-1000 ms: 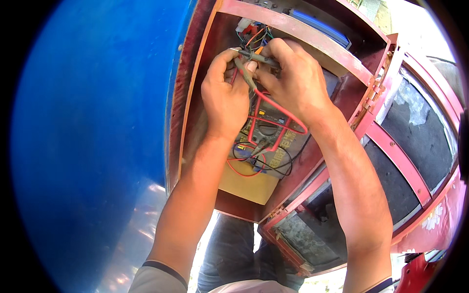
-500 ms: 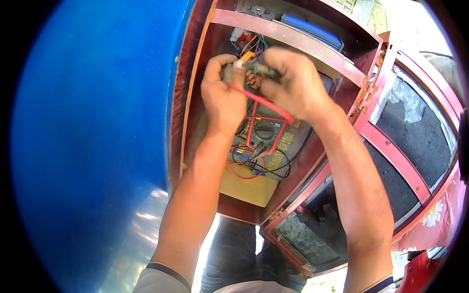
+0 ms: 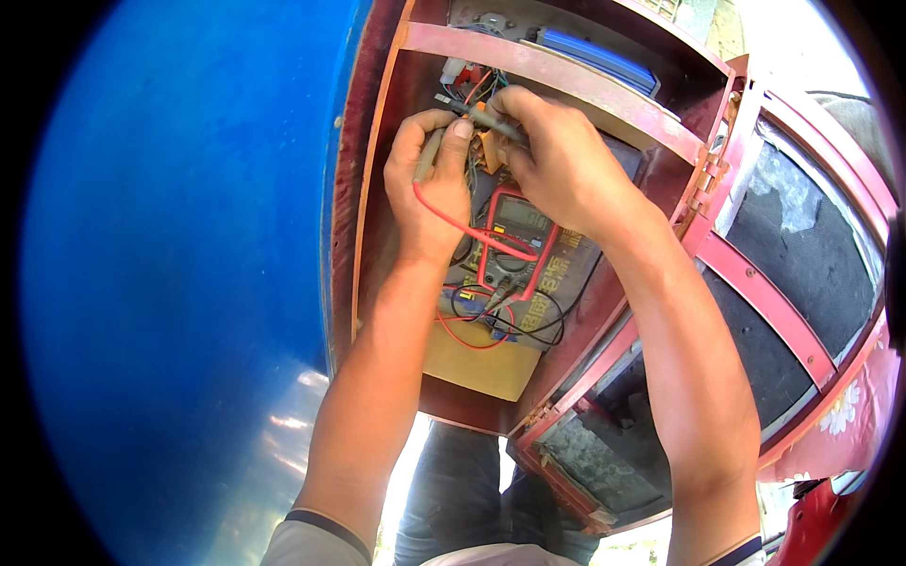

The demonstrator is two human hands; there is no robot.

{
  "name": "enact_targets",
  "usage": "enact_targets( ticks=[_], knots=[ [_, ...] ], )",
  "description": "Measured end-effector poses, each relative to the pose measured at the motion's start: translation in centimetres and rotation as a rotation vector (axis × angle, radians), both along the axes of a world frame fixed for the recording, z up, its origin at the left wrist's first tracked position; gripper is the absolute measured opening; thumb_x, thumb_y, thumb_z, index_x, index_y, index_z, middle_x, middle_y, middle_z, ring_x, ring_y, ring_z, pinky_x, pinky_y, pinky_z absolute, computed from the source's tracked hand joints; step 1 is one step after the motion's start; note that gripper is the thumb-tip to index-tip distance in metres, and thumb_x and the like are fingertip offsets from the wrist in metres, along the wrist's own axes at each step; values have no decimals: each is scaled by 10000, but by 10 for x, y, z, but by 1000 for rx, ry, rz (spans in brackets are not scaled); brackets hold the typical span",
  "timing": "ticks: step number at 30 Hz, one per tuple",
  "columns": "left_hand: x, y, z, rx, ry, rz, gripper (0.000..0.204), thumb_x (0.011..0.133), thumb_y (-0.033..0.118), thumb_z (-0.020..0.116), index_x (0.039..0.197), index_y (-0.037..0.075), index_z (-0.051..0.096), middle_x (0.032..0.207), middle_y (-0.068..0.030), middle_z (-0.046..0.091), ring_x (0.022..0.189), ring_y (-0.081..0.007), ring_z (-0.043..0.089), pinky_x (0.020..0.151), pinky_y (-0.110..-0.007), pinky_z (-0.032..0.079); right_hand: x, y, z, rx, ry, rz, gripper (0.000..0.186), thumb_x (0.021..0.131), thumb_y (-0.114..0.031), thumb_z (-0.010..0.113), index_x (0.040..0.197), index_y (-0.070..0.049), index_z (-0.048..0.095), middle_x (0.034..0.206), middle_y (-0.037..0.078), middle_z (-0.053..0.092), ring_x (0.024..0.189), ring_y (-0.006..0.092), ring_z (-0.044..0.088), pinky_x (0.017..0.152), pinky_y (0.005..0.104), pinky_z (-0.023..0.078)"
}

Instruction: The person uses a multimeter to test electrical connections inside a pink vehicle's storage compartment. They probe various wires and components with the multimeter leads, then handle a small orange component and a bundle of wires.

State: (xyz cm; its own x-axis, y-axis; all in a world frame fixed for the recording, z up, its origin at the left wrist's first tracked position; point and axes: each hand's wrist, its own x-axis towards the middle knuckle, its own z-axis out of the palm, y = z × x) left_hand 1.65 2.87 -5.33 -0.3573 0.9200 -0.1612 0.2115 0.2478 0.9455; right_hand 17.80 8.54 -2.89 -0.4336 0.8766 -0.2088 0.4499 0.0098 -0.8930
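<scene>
My left hand (image 3: 427, 193) is closed around a grey test probe (image 3: 427, 157) whose red lead (image 3: 448, 219) loops away below it. Another grey test probe (image 3: 498, 124) is pinched in my right hand (image 3: 566, 160); its dark front end points left, past my left thumb and forefinger. Close between my hands sits an orange-yellow connector (image 3: 488, 151) with thin wires. I cannot tell whether either probe tip touches it. Below my hands, a red-framed multimeter (image 3: 522, 216) lies face up, with the red lead crossing it and a black lead (image 3: 563, 325) curling nearby.
A dark red metal box (image 3: 462, 401) surrounds the work, with a crossbar (image 3: 557, 74) above my hands. Coloured wires and a white connector (image 3: 454, 70) lie near it. A blue panel (image 3: 189, 236) stands left; a hinged red frame (image 3: 764, 307) hangs open right.
The left probe and its red lead have swung left and down, uncovering the multimeter's screen. The right probe has turned and shifted, its end now extending left past my left fingers.
</scene>
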Motion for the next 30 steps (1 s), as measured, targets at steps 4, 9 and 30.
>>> enact_targets(
  ticks=[4,9,30],
  knots=[
    [-2,1,0,-14,9,7,181,1064,170,739,1112,-2,708,952,-41,724,864,-109,633,758,-285,517,-3,2,-3,-59,-147,12,257,937,2,697,1184,18,630,991,278,719,985,498,688,840,515,550],
    [-3,4,0,-44,42,32,139,1051,128,717,1071,-7,693,953,-65,716,863,-142,650,792,-318,540,1,10,-7,-75,-214,166,218,966,-43,700,1166,8,628,1005,271,721,1004,496,681,839,526,539],
    [-2,8,-12,39,104,-19,150,1076,132,657,1106,-7,706,945,-112,726,859,-173,663,790,-355,547,22,13,-19,-160,28,239,149,1066,-65,639,1203,-7,631,940,105,712,874,215,676,839,381,569]
  ],
)
